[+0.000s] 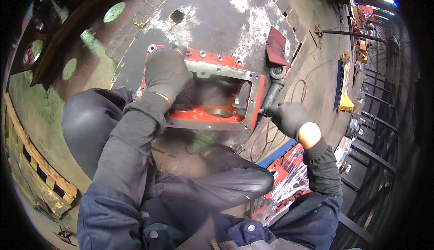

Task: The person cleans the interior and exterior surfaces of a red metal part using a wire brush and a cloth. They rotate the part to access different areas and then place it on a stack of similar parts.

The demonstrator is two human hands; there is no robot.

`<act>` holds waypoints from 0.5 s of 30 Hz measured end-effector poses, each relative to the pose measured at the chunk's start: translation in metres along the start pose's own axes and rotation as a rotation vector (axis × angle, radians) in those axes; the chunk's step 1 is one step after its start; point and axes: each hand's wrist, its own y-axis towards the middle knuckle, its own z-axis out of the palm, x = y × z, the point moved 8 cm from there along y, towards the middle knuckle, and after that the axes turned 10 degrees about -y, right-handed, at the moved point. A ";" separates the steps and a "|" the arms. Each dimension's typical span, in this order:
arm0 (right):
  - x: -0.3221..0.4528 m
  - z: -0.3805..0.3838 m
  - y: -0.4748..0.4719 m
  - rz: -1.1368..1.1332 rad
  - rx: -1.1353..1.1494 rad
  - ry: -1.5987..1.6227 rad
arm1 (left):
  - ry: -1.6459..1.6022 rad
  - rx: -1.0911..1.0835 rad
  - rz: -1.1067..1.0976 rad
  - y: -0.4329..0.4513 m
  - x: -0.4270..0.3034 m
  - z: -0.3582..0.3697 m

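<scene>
A red-painted cast metal housing (210,125) with bare machined flanges and a large rectangular opening stands on the dark work surface before me. My left hand (169,70), in a dark glove, grips its upper left edge; the fingertips are partly hidden. Beside the right wall, my gloved right hand (288,117) is closed around a thin rod-like tool (261,111). The tool meets the outside of that wall, and a slim rod end (238,106) shows inside the housing. Whether both are one piece, I cannot tell. Round bores open in the housing's lower inner wall.
A grinder (273,92) with a round abrasive wheel lies right of the housing, near a dark red abrasive cloth (278,48). Cables (262,143) trail beside the worn work surface (210,19). Plastic-wrapped red parts (288,172) lie lower right, and a wooden pallet (37,178) lower left.
</scene>
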 end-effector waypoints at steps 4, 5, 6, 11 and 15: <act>0.014 0.024 0.022 -0.008 -0.138 -0.142 | -0.039 -0.040 0.022 -0.001 -0.001 -0.003; 0.018 0.027 0.025 -0.003 -0.082 -0.184 | -0.035 -0.013 0.016 0.002 -0.003 -0.002; 0.016 0.026 0.021 -0.010 -0.078 -0.109 | -0.027 0.017 -0.001 0.002 -0.004 -0.003; 0.000 0.003 -0.005 -0.031 0.001 0.047 | 0.002 0.015 -0.024 0.000 0.001 -0.001; 0.012 0.022 0.017 0.051 -0.095 -0.104 | -0.029 -0.030 0.006 0.000 -0.002 -0.001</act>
